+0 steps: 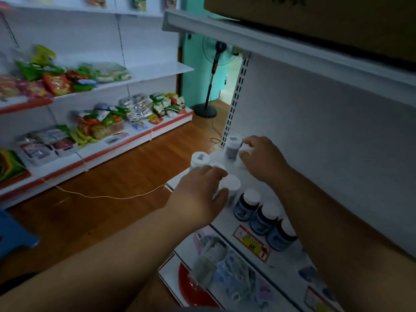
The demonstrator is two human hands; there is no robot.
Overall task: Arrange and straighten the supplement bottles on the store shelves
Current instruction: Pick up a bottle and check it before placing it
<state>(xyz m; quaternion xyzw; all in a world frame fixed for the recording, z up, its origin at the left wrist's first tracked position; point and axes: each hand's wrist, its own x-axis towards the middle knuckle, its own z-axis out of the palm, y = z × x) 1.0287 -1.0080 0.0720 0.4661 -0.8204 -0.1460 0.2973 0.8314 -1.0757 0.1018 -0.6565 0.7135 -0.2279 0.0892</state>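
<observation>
Several white supplement bottles stand near the left end of a white shelf (pixel 267 190). My left hand (pixel 200 192) grips a white-capped bottle (pixel 230 186) at the shelf's front edge. My right hand (pixel 261 158) holds a white bottle (pixel 244 155) further back, mostly hidden under the fingers. A white bottle with a grey label (pixel 231 148) stands just left of that hand. Another white bottle (pixel 199 159) stands at the shelf's corner. Three dark blue bottles with white caps (pixel 262 216) line the front edge to the right.
A lower shelf (pixel 180 251) holds packets and a red dish (pixel 191 287). Across the wooden floor (pixel 139 174), white shelves carry snack packets (pixel 101 122). A standing fan (pixel 213 70) is at the aisle's end. A cardboard box (pixel 315 16) sits on the shelf above. A thin cord (pixel 108 196) trails over the floor.
</observation>
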